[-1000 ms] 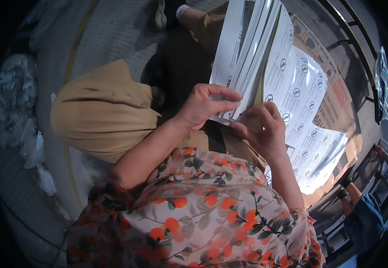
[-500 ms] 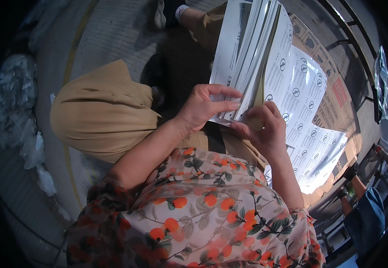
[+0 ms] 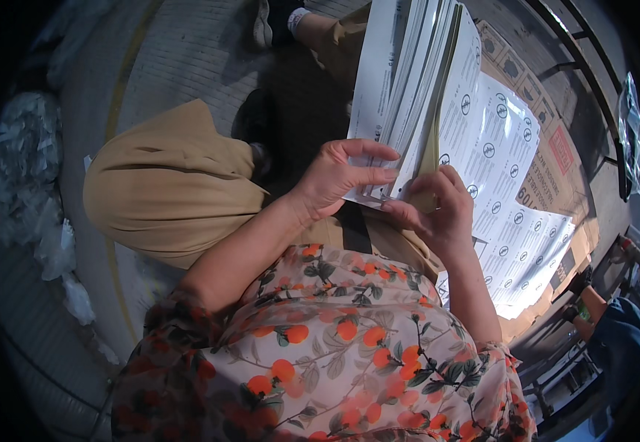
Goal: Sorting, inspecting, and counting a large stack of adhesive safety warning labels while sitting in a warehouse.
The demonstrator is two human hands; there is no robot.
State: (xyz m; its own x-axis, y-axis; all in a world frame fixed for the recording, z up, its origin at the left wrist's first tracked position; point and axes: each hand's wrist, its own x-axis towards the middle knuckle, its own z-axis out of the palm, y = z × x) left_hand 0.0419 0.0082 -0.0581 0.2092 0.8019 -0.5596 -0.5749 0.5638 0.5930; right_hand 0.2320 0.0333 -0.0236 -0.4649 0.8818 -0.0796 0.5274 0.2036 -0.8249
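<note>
A thick sheaf of printed white sheets [image 3: 370, 96] stands fanned in front of me, its leaves parted along their length. My left hand [image 3: 338, 173] is at the near left end of the sheaf, thumb and forefinger closing on the edges of the sheets. At the near right end, my right hand [image 3: 441, 206] has curled fingers gripping sheets beside a yellowish leaf [image 3: 432, 147]. The fingertips of the right hand are partly hidden. More printed sheets with round symbols [image 3: 508, 147] lie spread to the right, on a brown cardboard box [image 3: 570, 202].
My tan-covered knee [image 3: 169, 177] is to the left. Clear plastic wrapping [image 3: 32, 169] is heaped at the far left. On the right are a dark metal frame [image 3: 592, 44] with a plastic bag [image 3: 631, 136], and another person in blue clothing [image 3: 618, 342].
Both hands stay almost in place, with only a slight shift in the right hand and the sheets. The person at the lower right has moved a little to the right.
</note>
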